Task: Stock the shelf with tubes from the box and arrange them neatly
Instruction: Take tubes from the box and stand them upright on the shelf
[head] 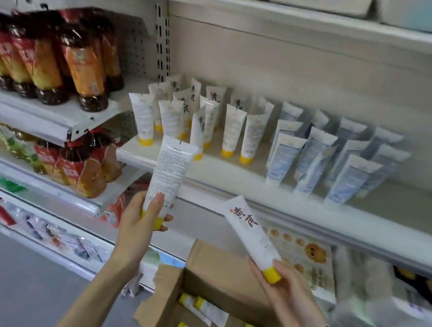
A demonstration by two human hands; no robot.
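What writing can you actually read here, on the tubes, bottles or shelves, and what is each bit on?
No text is clear enough to quote.
Right-hand tube: two large dark brush characters beside a red mark, too stylised and blurred to read.
Left-hand tube: a block of fine print, too small.
Bottles: red labels, blurred.
Blue tubes: print blurred.

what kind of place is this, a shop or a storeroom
Most likely a shop aisle: metal shelving holds rows of yellow-capped tubes, dark bottles with orange labels fill the next bay, and an open cardboard box of stock sits below.
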